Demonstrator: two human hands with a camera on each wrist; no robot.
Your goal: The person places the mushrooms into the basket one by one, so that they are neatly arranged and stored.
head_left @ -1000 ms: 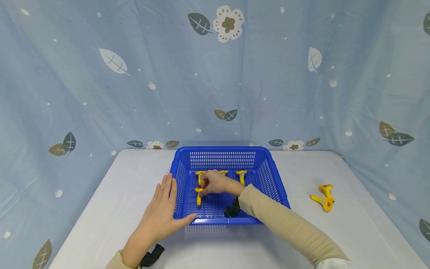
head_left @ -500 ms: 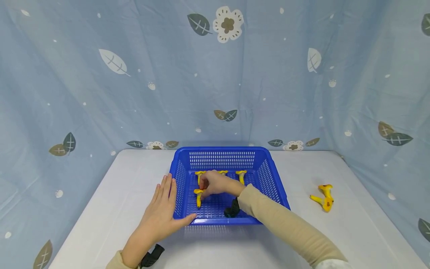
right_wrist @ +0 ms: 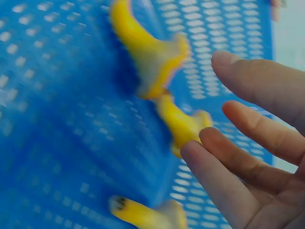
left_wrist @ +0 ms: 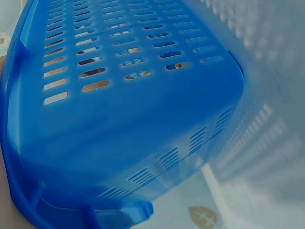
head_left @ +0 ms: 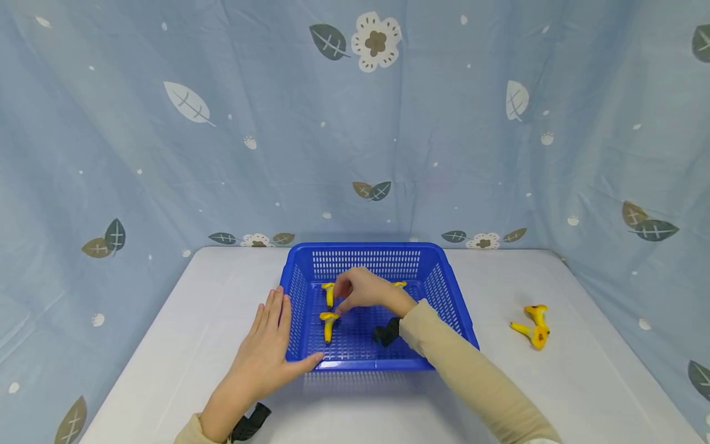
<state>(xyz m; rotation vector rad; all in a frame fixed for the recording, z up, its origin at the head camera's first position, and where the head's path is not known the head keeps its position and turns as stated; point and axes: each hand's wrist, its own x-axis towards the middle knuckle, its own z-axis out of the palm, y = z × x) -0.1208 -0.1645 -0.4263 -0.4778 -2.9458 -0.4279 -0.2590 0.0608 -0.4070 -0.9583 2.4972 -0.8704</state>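
A yellow trumpet-shaped mushroom (head_left: 328, 327) lies near the left side of the blue plastic basket (head_left: 377, 365), cap toward the back. Just above and right of it is my right hand (head_left: 363, 288); in the right wrist view its fingers (right_wrist: 217, 183) are spread, apart from the mushroom. Behind lies another mushroom (head_left: 329, 295), and a third (head_left: 399, 285) shows partly past the hand. With straight fingers my left hand (head_left: 266, 351) rests against the basket's left rim, thumb along the front corner. The left wrist view shows mainly the basket's outer wall (left_wrist: 119, 114).
Two more yellow mushrooms (head_left: 537, 327) touch each other on the white tabletop (head_left: 499, 277), right of the basket. A blue patterned curtain (head_left: 277, 154) hangs behind the table. Dark wrist straps (head_left: 387, 332) show on both arms.
My right hand has let go of the front mushroom and lifted slightly up and to the right. The mushroom stays on the basket floor. My left hand has not moved.
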